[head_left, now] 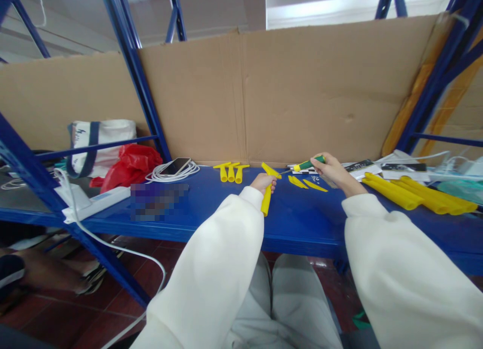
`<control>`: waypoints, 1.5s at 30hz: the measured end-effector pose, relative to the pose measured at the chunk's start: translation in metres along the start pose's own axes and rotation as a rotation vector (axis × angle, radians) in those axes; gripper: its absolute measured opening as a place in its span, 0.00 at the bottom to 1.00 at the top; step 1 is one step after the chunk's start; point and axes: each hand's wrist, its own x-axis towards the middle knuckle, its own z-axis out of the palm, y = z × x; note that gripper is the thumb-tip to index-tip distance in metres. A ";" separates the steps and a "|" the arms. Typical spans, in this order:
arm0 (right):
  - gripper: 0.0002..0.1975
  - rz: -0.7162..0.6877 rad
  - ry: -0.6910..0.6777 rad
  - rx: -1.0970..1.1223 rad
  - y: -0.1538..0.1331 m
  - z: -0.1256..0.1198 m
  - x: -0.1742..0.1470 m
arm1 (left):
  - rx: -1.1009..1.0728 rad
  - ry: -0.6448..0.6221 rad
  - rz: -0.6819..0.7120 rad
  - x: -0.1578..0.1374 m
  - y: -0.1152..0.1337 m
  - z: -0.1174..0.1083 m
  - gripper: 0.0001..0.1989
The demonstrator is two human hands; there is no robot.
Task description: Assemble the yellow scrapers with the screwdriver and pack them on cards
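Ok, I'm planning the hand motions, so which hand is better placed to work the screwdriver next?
Probably the right hand: it grips the screwdriver, which points toward the yellow piece. The left hand is wrapped around that piece, so it seems better suited to steadying it.

Tan cardboard (320, 87) backs blue table (309, 213) — blue metal uprights (142, 87), red tiled floor (90, 324) below — bright patch (320, 9) upper right.

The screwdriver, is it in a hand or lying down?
Held: the right hand grips the screwdriver by its green end.
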 end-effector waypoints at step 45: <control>0.20 0.182 0.035 0.474 -0.008 0.008 -0.005 | 0.032 0.037 0.028 0.004 -0.002 0.000 0.11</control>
